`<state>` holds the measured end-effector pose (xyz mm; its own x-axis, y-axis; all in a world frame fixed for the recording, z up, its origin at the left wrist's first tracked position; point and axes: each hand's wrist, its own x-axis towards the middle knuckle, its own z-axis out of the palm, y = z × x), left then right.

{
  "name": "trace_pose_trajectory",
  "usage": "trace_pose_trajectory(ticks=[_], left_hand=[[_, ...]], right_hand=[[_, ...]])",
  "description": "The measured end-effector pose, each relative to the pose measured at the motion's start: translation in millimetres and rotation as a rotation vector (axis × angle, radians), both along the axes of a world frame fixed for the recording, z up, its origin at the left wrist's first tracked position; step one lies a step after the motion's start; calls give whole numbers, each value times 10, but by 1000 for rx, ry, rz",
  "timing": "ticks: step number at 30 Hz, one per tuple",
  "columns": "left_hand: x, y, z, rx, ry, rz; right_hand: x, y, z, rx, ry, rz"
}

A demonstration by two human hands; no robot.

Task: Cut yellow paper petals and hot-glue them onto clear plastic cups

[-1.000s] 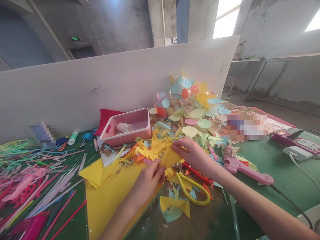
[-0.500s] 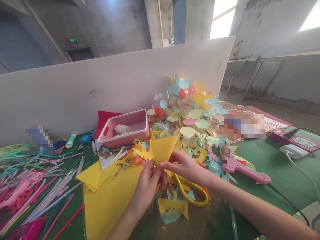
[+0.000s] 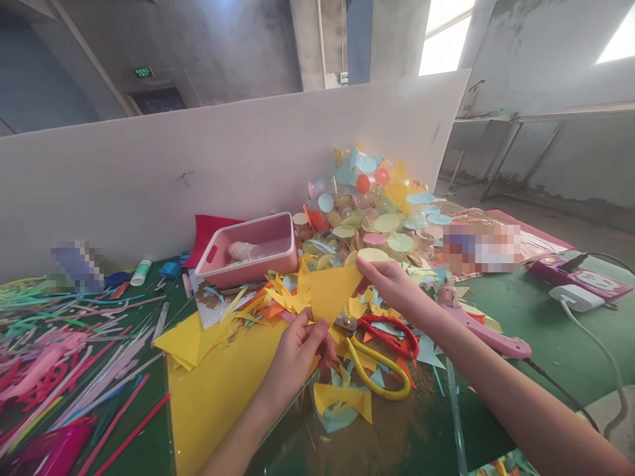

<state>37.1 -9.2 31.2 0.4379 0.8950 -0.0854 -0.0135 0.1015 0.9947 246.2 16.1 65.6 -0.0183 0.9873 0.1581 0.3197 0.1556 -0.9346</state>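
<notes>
Between my hands is a piece of yellow paper [image 3: 331, 289], raised over the table. My left hand [image 3: 301, 344] pinches its lower end. At its upper right corner, the thumb and fingers of my right hand [image 3: 384, 277] are closed on it. Just below lie scissors with one red handle [image 3: 397, 334] and one yellow handle [image 3: 380, 373]; their blades are mostly hidden under paper. Yellow and blue paper scraps [image 3: 342, 404] lie nearer me. To the left, a large yellow sheet [image 3: 213, 410] and folded yellow pieces [image 3: 191, 347] rest on the table.
A pink bin [image 3: 248, 268] stands behind the scraps, beside a heap of plastic cups and paper discs [image 3: 377, 211]. Rightward are a pink glue gun [image 3: 491, 334] with a cord and a power strip [image 3: 583, 277]. Coloured strips [image 3: 89, 370] cover the left. A white board [image 3: 149, 178] closes the back.
My right hand has moved up and right, from the paper's lower end to its upper corner. The paper is now spread flatter, and the red scissor handle has come into view.
</notes>
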Motion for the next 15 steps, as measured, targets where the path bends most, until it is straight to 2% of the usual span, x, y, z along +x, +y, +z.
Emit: trace_pose_trajectory(ticks=[3, 6, 9, 12, 15], left_hand=[[-19, 9, -23, 17, 35, -35], [-58, 48, -43, 83, 60, 16], [-102, 106, -51, 98, 52, 128], [-128, 147, -57, 44, 70, 156], [-134, 160, -74, -1, 92, 164]], right_hand=[[-5, 6, -41, 2, -51, 1], [-14, 19, -86, -10, -98, 30], [-52, 9, -109, -16, -89, 168], [-125, -34, -114, -63, -132, 276], [-186, -84, -108, 41, -306, 161]])
